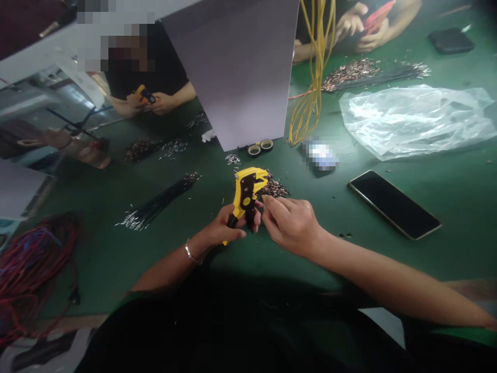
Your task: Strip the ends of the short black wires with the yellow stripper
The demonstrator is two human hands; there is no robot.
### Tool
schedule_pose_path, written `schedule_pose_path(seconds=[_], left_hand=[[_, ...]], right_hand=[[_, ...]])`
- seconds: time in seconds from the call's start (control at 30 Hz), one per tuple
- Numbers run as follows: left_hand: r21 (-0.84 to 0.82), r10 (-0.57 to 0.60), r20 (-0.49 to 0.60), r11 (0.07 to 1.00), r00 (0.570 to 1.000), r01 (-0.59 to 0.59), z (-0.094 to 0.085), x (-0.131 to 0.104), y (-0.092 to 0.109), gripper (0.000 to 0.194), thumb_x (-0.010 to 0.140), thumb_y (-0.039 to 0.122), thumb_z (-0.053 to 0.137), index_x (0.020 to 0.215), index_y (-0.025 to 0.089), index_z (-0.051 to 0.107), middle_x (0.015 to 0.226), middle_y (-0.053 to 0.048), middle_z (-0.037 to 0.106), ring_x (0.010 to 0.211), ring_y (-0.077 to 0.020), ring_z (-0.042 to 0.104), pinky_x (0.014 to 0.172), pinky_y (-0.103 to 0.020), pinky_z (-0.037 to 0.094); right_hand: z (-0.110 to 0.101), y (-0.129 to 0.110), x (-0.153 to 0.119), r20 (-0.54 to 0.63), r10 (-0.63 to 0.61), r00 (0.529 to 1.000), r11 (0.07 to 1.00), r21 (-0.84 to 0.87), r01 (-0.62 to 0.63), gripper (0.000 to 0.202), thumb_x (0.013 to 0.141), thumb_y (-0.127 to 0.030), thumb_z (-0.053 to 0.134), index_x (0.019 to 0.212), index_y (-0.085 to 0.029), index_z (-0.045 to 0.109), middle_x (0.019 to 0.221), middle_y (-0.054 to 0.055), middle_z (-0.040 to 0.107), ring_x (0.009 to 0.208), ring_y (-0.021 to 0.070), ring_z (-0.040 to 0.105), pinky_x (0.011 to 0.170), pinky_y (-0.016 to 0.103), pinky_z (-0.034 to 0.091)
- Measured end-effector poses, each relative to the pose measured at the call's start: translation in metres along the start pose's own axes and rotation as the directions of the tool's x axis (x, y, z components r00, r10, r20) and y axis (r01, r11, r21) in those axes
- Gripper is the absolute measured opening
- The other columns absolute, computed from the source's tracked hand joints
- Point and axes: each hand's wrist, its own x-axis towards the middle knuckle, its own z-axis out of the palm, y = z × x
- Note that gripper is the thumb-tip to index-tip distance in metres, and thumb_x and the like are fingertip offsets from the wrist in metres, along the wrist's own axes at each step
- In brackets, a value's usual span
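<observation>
My left hand [229, 226] is wrapped round the handles of a yellow and black wire stripper [245, 192], whose jaws point up and to the right. Close to the tool's right side, my right hand [290, 220] is closed in a pinch near the jaws; what its fingertips hold is too small to make out. Just behind the tool lies a pile of short copper-ended wire pieces [276, 187]. To the left, a bundle of black wires [161, 203] with bare ends rests on the green table [209, 274].
A phone [395, 204] and a clear plastic bag [419, 122] lie right. Tape rolls [260, 147] sit by a grey panel [240, 67]; yellow wires [316, 67] hang beside it. Red cables [37, 264] fill the left. Two people work across the table.
</observation>
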Motion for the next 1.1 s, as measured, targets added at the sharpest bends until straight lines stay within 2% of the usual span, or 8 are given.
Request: schedule_pose_path(seconds=[0.07,0.17,0.27,0.47,0.57,0.67,0.9,1.1], left_hand=[[0.016,0.002,-0.009,1.000,1.000,-0.002,0.001,0.000,0.002,0.039,0.066,0.023,0.081,0.102,0.015,0.067,0.075,-0.003,0.064,0.071,-0.0169,0.063,0.076,-0.035,0.054],[0.071,0.007,-0.024,0.997,1.000,-0.005,0.002,0.000,0.006,0.027,0.066,0.026,0.082,0.085,0.015,0.066,0.063,0.001,0.056,0.059,-0.0127,0.054,0.064,-0.029,0.051],[0.122,0.015,0.010,0.992,1.000,-0.016,0.002,0.000,0.007,0.024,0.068,0.027,0.081,0.076,0.015,0.063,0.059,0.002,0.052,0.057,-0.0123,0.052,0.064,-0.029,0.052],[0.117,0.066,0.057,0.991,0.996,-0.072,0.001,0.002,0.005,0.022,0.072,0.025,0.078,0.082,0.013,0.062,0.066,-0.001,0.059,0.069,-0.0170,0.063,0.069,-0.030,0.054],[0.124,0.090,0.039,0.988,0.995,-0.095,0.003,0.002,0.005,0.026,0.074,0.026,0.079,0.087,0.012,0.062,0.076,-0.005,0.065,0.068,-0.0156,0.064,0.067,-0.029,0.055],[0.172,0.118,0.018,0.978,0.993,-0.120,0.005,0.000,0.002,0.023,0.078,0.026,0.077,0.089,0.012,0.062,0.076,-0.004,0.066,0.066,-0.0136,0.063,0.066,-0.028,0.055],[0.211,0.090,-0.089,0.975,0.992,-0.070,0.005,-0.003,-0.006,0.023,0.083,0.027,0.075,0.091,0.012,0.059,0.070,-0.002,0.066,0.058,-0.0117,0.063,0.060,-0.025,0.056],[0.194,0.045,-0.193,0.981,0.980,-0.007,0.008,-0.004,-0.007,0.022,0.083,0.026,0.074,0.089,0.013,0.057,0.061,0.002,0.062,0.044,-0.0085,0.057,0.046,-0.021,0.050]], right_hand=[[0.001,0.000,0.000,0.024,0.008,1.000,1.000,0.014,-0.008,0.030,0.096,-0.019,0.042,0.101,-0.011,0.070,0.074,0.011,0.074,0.063,0.0207,0.067,0.057,0.034,0.052],[0.002,-0.001,-0.001,0.051,-0.039,0.998,0.998,0.049,0.037,0.029,0.096,-0.018,0.042,0.102,-0.008,0.069,0.074,0.012,0.073,0.062,0.0214,0.067,0.053,0.035,0.049],[0.003,-0.001,-0.002,0.035,-0.089,0.995,0.996,0.025,0.088,0.030,0.097,-0.017,0.040,0.102,-0.006,0.068,0.075,0.012,0.074,0.061,0.0204,0.067,0.052,0.034,0.048],[0.005,0.001,-0.003,-0.018,-0.129,0.991,0.991,0.015,0.130,0.025,0.096,-0.015,0.043,0.100,-0.007,0.066,0.071,0.009,0.071,0.060,0.0190,0.066,0.051,0.032,0.048],[0.006,0.002,-0.003,-0.031,-0.127,0.991,0.991,0.036,0.128,0.022,0.095,-0.014,0.044,0.099,-0.009,0.066,0.072,0.008,0.071,0.060,0.0192,0.065,0.051,0.032,0.048],[0.007,0.002,-0.004,-0.042,-0.129,0.991,0.991,0.042,0.130,0.021,0.094,-0.014,0.045,0.095,-0.009,0.066,0.071,0.009,0.070,0.059,0.0198,0.065,0.050,0.033,0.048],[0.009,0.002,-0.003,-0.041,-0.080,0.996,0.994,0.068,0.083,0.027,0.097,-0.014,0.042,0.083,-0.014,0.064,0.069,0.008,0.070,0.058,0.0167,0.063,0.053,0.030,0.046],[0.012,0.005,-0.002,-0.049,-0.037,0.998,0.995,0.095,0.042,0.025,0.095,-0.014,0.044,0.081,-0.014,0.065,0.067,0.008,0.070,0.056,0.0177,0.063,0.053,0.031,0.047]])
